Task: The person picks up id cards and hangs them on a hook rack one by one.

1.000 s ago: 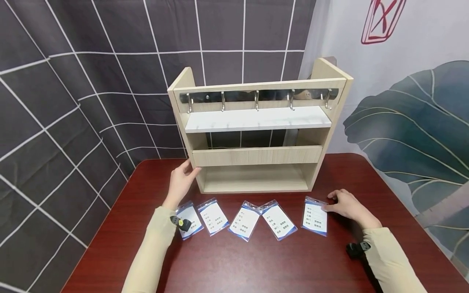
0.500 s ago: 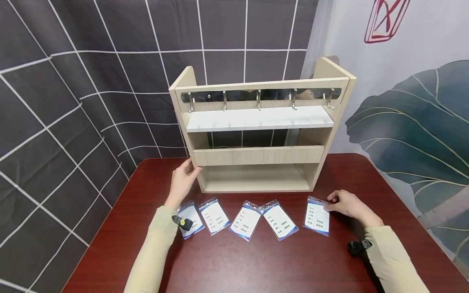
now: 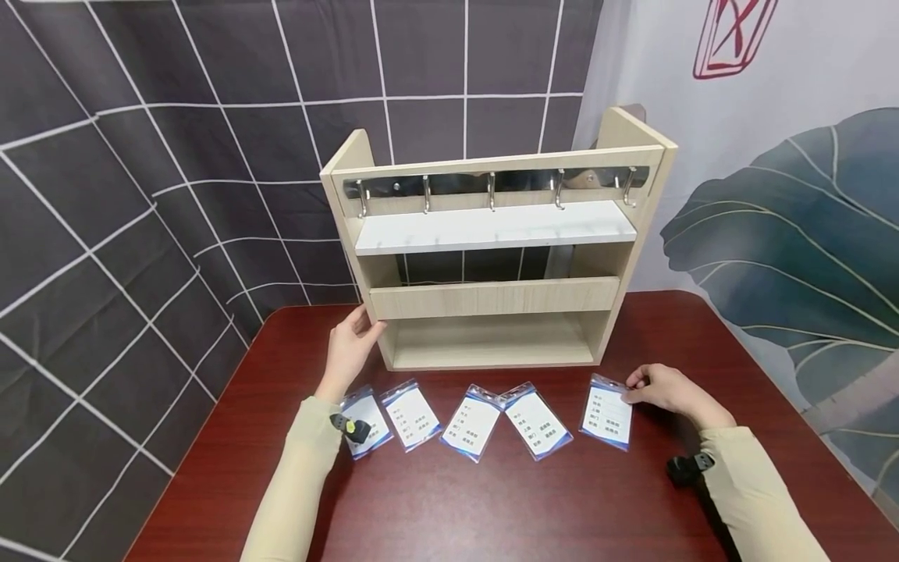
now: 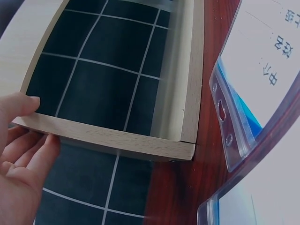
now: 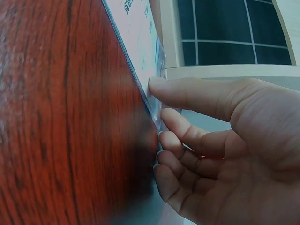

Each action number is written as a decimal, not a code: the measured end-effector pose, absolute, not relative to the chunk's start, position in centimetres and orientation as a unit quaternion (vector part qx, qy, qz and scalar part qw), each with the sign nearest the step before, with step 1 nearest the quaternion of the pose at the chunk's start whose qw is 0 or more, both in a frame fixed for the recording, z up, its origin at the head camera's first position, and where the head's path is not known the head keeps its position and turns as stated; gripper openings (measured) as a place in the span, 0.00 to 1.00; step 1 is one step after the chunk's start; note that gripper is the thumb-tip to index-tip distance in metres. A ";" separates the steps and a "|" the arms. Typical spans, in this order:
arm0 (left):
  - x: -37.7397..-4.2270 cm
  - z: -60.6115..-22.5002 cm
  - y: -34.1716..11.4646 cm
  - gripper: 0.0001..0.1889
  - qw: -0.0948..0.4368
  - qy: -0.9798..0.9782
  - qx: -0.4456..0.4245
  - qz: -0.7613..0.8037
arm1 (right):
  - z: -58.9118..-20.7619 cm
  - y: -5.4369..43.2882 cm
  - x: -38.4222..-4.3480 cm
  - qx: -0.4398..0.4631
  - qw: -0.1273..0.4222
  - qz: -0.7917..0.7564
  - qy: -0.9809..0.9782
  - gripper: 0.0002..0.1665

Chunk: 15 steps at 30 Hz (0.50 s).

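Note:
A light wood shelf rack (image 3: pixel 492 299) stands upright on the table, with several metal hooks (image 3: pixel 492 192) along its top rail. My left hand (image 3: pixel 347 347) grips the rack's left side panel (image 4: pixel 112 137), thumb on one face and fingers on the other. At the right, a clear-sleeved ID badge (image 3: pixel 605 414) with a white card and blue edges lies on the table. My right hand (image 3: pixel 663 389) pinches its upper right corner, the thumb (image 5: pixel 187 93) on the card face and the other fingers curled at its edge.
Several similar badges lie in a row before the rack: one badge (image 3: pixel 365 421) is partly under the left wrist in the head view, and two middle badges (image 3: pixel 470 424) (image 3: pixel 537 421) touch at their top corners. A dark grid-patterned curtain (image 3: pixel 211 195) hangs behind the red-brown table (image 3: pixel 492 507).
Both hands keep their places on the rack and the right badge. The head view shifts only slightly.

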<state>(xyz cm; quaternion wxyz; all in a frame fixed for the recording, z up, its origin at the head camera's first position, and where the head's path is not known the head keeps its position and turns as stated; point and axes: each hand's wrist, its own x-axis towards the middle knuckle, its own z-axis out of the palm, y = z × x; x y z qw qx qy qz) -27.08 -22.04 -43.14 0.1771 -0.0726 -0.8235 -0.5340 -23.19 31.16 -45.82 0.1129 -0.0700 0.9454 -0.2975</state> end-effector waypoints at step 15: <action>-26.8 -43.0 -21.8 0.27 0.171 -0.828 -0.060 -0.530 | -46.3 31.0 -23.0 -0.063 0.100 -0.318 0.941 0.17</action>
